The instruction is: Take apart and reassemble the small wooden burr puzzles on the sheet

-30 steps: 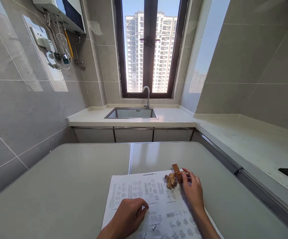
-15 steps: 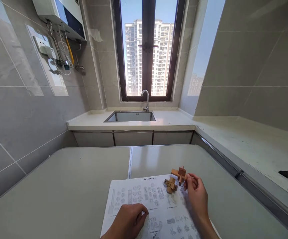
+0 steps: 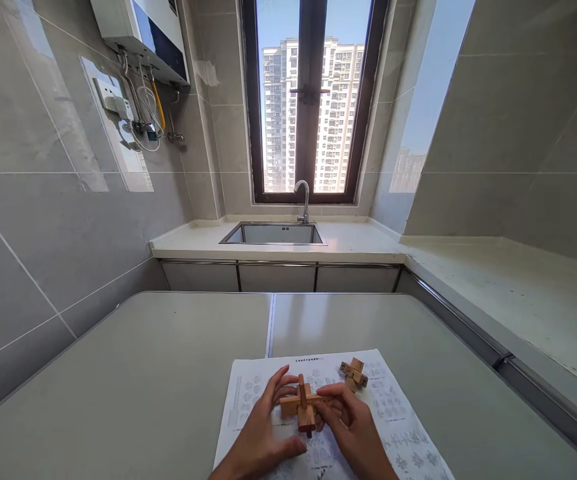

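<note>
Both my hands hold a cross-shaped wooden puzzle assembly [image 3: 300, 405] just above a printed instruction sheet [image 3: 398, 417] on the grey table [image 3: 143, 380]. My left hand [image 3: 263, 433] grips its left end with curled fingers. My right hand [image 3: 351, 427] pinches its right side. A second small cluster of wooden puzzle pieces [image 3: 353, 373] lies on the sheet, just beyond my right hand and apart from it.
A seam runs down the middle of the table. Beyond it stand a counter with a steel sink [image 3: 273, 233] and tap [image 3: 302, 199] under a window. A second counter [image 3: 508, 287] runs along the right. A water heater [image 3: 141, 40] hangs on the left wall.
My right hand carried the wooden assembly from the sheet's far right toward the middle. My left hand lifted off the paper and took hold of it. The camera view shifted slightly left.
</note>
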Demonstrator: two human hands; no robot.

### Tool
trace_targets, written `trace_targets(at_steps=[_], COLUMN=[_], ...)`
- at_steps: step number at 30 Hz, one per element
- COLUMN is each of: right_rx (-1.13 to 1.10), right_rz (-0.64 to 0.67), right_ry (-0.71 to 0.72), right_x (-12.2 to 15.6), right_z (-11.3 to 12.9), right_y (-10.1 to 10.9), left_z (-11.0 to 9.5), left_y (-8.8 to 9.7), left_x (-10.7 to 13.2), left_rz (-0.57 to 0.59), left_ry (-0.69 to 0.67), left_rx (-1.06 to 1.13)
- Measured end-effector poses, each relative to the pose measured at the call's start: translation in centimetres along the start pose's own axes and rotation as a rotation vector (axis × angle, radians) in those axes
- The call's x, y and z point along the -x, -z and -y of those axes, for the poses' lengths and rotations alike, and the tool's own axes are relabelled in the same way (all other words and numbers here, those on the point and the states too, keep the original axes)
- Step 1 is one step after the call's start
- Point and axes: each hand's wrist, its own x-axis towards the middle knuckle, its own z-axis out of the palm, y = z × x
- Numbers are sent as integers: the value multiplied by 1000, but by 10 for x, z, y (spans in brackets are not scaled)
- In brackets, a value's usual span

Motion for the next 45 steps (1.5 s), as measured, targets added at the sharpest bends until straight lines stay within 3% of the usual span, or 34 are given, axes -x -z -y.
trace_targets(at_steps=[5, 15, 24, 29, 34, 38, 42, 45], right_rx=[13, 152, 30, 18, -37, -87, -142, -212], right_rz=[109, 12, 156, 163, 211, 365, 467, 443], right_ry=[22, 73, -10, -23, 13, 7, -75, -124], right_x=[6, 9, 6, 6, 6, 11, 13, 10], right_z=[1, -3, 6, 6, -3, -8, -5, -4], right_y=[-9, -9, -4, -4, -1, 0, -4, -5], left_z=[-3, -16, -15, -10, 2, 8, 4, 1], left_y=[-2, -5, 1, 4, 0, -1, -1, -1], left_x=[-1, 0, 0, 2, 6, 6, 6, 6], left_rz=[37, -23, 19, -8, -136, -125, -79, -100], left_ry=[46, 31, 3, -19, -252, -477, -555, -572], left_rx=[48, -31, -27, -143, -415, -576, -626, -628])
